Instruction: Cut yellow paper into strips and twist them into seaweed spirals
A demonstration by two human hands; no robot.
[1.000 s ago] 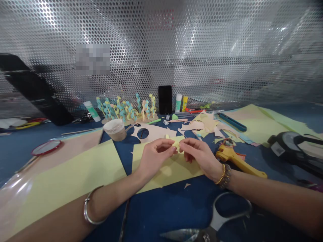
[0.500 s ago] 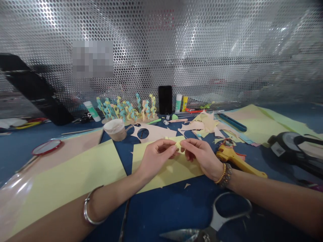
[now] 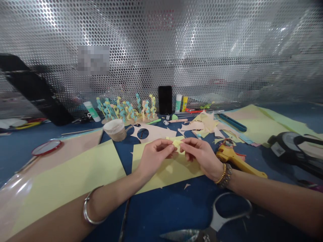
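Observation:
A small piece of yellow paper [image 3: 177, 143] is pinched between my two hands, above a larger yellow sheet [image 3: 151, 181]. My left hand [image 3: 157, 155] grips its left side between thumb and fingertips. On its right side, my right hand [image 3: 199, 153] holds it in the same kind of pinch. The fingers hide much of the piece, so its exact shape cannot be made out. In front of me lies a pair of scissors [image 3: 219, 220], partly cut off by the lower edge of the view.
Curled paper strips [image 3: 128, 109] stand behind a paper cup [image 3: 115, 130]. Paper scraps [image 3: 204, 124], a yellow-handled tool [image 3: 237, 161] and a black device [image 3: 287, 148] lie to the right. More sheets [image 3: 83, 174] and a red-rimmed round piece [image 3: 47, 148] are at left. A phone [image 3: 165, 99] leans at the back.
The small yellow paper has turned slightly between my fingertips and shows more of its surface. Both hands stay in nearly the same place.

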